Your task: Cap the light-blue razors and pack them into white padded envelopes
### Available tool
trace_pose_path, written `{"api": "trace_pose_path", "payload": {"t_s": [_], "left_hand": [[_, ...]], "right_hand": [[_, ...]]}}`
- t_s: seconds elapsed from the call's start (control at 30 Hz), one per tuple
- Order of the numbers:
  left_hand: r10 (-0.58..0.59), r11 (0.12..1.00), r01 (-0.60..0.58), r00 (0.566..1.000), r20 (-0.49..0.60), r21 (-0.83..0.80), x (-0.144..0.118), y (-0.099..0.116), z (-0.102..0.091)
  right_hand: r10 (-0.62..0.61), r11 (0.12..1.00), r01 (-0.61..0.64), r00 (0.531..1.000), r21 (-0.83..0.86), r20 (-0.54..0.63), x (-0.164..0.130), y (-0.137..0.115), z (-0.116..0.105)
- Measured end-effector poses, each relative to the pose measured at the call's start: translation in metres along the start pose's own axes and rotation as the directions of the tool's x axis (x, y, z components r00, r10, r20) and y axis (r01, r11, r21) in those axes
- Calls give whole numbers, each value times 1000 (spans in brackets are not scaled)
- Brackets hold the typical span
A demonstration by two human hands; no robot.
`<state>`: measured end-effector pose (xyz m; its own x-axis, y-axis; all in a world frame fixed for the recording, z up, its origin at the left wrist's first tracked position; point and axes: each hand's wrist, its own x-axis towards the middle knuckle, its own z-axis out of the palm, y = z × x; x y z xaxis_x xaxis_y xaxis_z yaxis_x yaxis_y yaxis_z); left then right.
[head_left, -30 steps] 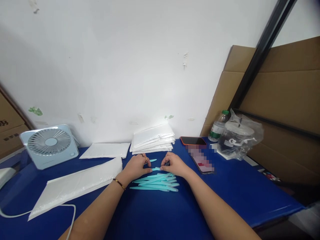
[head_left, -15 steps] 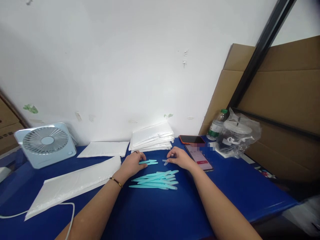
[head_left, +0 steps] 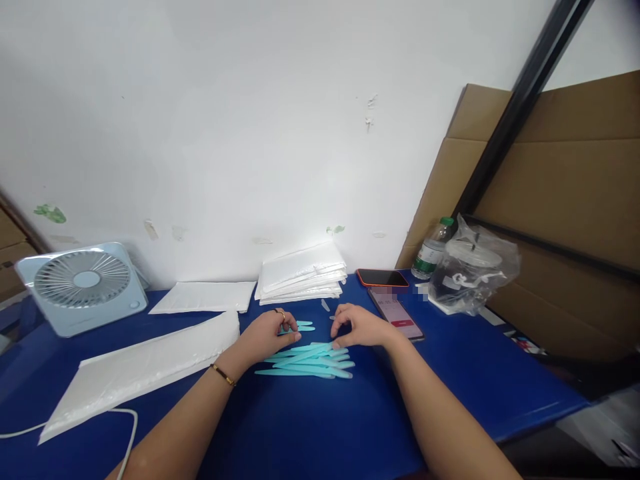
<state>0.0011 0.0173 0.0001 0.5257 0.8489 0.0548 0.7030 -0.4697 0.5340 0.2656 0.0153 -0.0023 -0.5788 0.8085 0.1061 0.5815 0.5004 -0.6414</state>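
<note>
A loose pile of turquoise eyebrow razors point(head_left: 313, 363) with translucent caps lies in front of me on the blue table. My left hand point(head_left: 270, 333) hovers at the pile's upper left, fingers bent and thumb apart, with nothing visible in it. Just behind its fingertips lie two uncapped turquoise razors point(head_left: 306, 327), partly hidden. My right hand point(head_left: 360, 325) is at the pile's right end, index finger and thumb apart, the thumb tip by a capped end. Whether it touches that razor I cannot tell. A small translucent cap point(head_left: 325, 305) lies beyond the right fingers; another shows beside them.
White padded envelopes point(head_left: 300, 273) are stacked by the wall, with a flat one point(head_left: 203, 297) and a long one point(head_left: 145, 367) to the left. A fan point(head_left: 83, 287) stands far left. Two phones point(head_left: 383, 278), a bottle point(head_left: 431, 250) and a bagged cup point(head_left: 467, 273) are at right.
My left hand has let go of the two razors, which stay on the table, and has moved toward the pile. My right hand has released a cap and come nearer the pile.
</note>
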Motion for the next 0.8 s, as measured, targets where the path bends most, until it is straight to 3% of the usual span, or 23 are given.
{"api": "trace_pose_path", "payload": {"t_s": [0.1,0.23,0.4,0.5,0.6,0.8], "left_hand": [[52,999,-52,996,74,-11,-6,10,0],[48,999,-49,994,98,12,-6,15,4],[3,996,-3,1000,-3,88,-2,8,0],[-39,987,46,998,-50,155,-5,-3,-7],[-84,984,87,996,-27,158,-8,-13,-12],[-22,993,30,997,-72,114,-9,-18,-5]], "right_hand": [[24,1000,-25,998,4,58,1,-1,3],[49,996,-49,999,77,-2,4,-5,9],[67,993,-54,989,106,-131,7,-8,11],[123,988,-103,978,118,-168,6,4,9],[190,980,-172,961,102,-201,4,21,7],[244,965,-262,917,-17,-314,19,32,16]]}}
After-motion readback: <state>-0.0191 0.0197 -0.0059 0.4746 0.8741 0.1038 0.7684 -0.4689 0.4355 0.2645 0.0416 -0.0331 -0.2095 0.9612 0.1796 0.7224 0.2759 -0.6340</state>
